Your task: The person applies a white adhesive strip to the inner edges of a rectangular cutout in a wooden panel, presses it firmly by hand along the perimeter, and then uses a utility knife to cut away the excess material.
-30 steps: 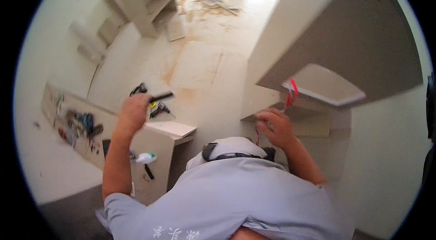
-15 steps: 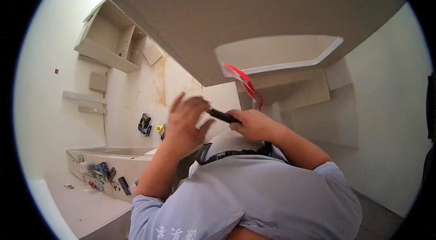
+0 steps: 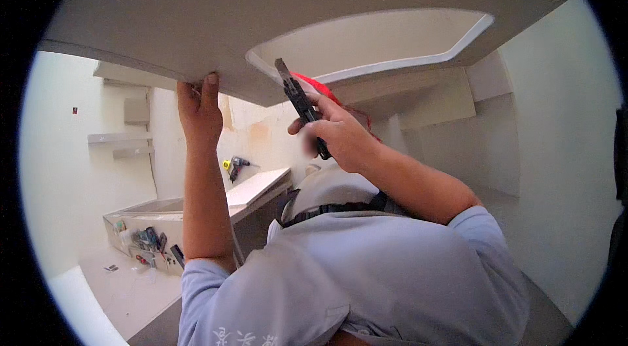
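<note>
A black utility knife [image 3: 302, 105] is gripped in my right hand [image 3: 343, 133], its blade out and pointing up toward a large grey-brown panel [image 3: 190, 9]. The blade tip appears close to the corner of a curved cut-out edged with white trim [image 3: 418, 61]; whether they touch, I cannot tell. My left hand [image 3: 200, 110] holds the lower left edge of the panel, thumb and fingers curled over it. Behind the knife and my right hand, a red strip [image 3: 319, 87] hangs near the cut-out, partly covered.
Below on the left lie a power drill [image 3: 239, 166] and a yellow tape measure [image 3: 226, 164]. A pale board [image 3: 260, 187] sits beside my left forearm. Several tools [image 3: 150, 240] lie further left near a light cabinet. A pale wall [image 3: 549, 123] rises on the right.
My left hand has left the knife area and moved up to the panel edge. The knife has swung upright in my right hand, blade showing. The panel covers more of the left side.
</note>
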`<state>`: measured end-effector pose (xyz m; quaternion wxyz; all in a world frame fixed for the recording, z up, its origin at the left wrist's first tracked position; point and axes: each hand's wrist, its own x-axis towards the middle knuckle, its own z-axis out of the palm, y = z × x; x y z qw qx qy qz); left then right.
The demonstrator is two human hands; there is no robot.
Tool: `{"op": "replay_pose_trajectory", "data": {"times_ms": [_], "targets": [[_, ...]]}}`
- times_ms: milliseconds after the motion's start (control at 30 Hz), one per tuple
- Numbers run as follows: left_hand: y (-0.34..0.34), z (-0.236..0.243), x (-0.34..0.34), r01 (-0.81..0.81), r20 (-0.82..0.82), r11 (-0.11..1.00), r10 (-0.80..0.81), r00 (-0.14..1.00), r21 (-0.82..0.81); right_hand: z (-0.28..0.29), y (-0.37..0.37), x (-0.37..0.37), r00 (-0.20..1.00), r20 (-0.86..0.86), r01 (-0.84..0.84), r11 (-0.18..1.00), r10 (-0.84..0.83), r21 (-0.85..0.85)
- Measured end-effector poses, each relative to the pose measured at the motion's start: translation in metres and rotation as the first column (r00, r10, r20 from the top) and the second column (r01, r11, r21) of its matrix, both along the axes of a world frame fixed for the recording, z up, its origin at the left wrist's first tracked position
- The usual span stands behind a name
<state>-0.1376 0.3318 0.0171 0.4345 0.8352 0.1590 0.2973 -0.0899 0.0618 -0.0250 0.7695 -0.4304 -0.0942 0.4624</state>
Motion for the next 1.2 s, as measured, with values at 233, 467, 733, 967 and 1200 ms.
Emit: {"op": "replay_pose_trajectory", "data": {"times_ms": [233, 467, 733, 967, 1200], "targets": [[0.021, -0.017, -0.011, 0.091, -0.043, 0.993, -0.094, 0.995, -0.076, 0.000, 0.019, -0.022, 0.994, -0.102, 0.031, 1.000, -0.030, 0.006], [0.023, -0.012, -0.010, 0.127, -0.101, 0.987, -0.138, 0.985, -0.101, 0.002, 0.028, -0.030, 0.996, -0.076, 0.063, 0.993, -0.056, 0.096], [0.032, -0.014, -0.010, 0.209, -0.154, 0.970, -0.227, 0.962, -0.121, 0.006, 0.034, -0.040, 0.981, -0.115, 0.172, 0.976, -0.157, 0.131], [0.033, -0.022, -0.007, 0.201, -0.119, 0.974, -0.214, 0.970, -0.108, -0.007, 0.042, -0.046, 0.972, -0.096, 0.226, 0.965, -0.214, 0.131], [0.032, -0.023, -0.008, 0.234, -0.116, 0.968, -0.243, 0.963, -0.091, 0.002, 0.038, -0.040, 0.983, -0.063, 0.175, 0.981, -0.171, 0.077]]}}
